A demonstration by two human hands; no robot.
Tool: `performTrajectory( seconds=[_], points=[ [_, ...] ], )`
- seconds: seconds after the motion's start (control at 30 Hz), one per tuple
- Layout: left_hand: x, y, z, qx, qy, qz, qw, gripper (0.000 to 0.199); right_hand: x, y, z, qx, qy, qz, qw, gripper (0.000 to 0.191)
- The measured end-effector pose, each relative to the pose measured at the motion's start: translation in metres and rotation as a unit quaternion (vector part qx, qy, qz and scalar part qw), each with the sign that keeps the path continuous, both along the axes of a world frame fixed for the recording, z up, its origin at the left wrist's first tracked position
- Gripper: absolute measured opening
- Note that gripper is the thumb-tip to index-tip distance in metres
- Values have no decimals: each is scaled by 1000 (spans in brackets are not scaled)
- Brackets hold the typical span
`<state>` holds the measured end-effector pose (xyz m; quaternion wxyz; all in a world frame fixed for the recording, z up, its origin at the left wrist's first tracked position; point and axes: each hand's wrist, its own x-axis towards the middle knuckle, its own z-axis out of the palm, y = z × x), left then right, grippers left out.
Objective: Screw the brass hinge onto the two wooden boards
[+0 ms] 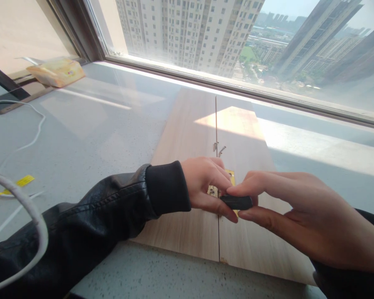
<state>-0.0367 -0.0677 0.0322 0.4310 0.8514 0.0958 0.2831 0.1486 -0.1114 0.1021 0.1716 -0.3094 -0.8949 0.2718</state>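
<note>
Two pale wooden boards [187, 120] lie side by side with a thin seam between them. A brass-coloured hinge [232, 177] spans the seam, largely covered by my hands. My right hand [302, 211] pinches a short black tool handle [237, 202] between thumb and fingers. My left hand [207, 182] rests on the boards from the left, thumb and fingers bent around the hinge and the handle's left end; what its fingertips hold is hidden. Small screws [222, 151] lie by the seam just beyond the hands.
A soft tissue pack [57, 72] sits at the back left by the window frame, with a phone [8, 106] near it. White cables [39, 220] run along the left side, one with a yellow tag [25, 180]. A large window borders the back.
</note>
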Motion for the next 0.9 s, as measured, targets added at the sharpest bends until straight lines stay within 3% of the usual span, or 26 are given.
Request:
performTrajectory(
  seconds=[0.23,0.43,0.8,0.9],
  points=[
    [0,3,-4,5,-17,-31,999,20,0,-6,-4,97,-53,-44,993,11],
    [-2,0,7,62,6,71,995,30,-4,-10,-6,128,-55,-36,990,12],
    [-3,-1,7,66,-9,114,991,34,-10,-8,-8,212,-72,-73,972,21],
    [-3,-2,9,70,-13,129,989,33,-11,-8,-12,270,-84,-121,952,31]
  ],
)
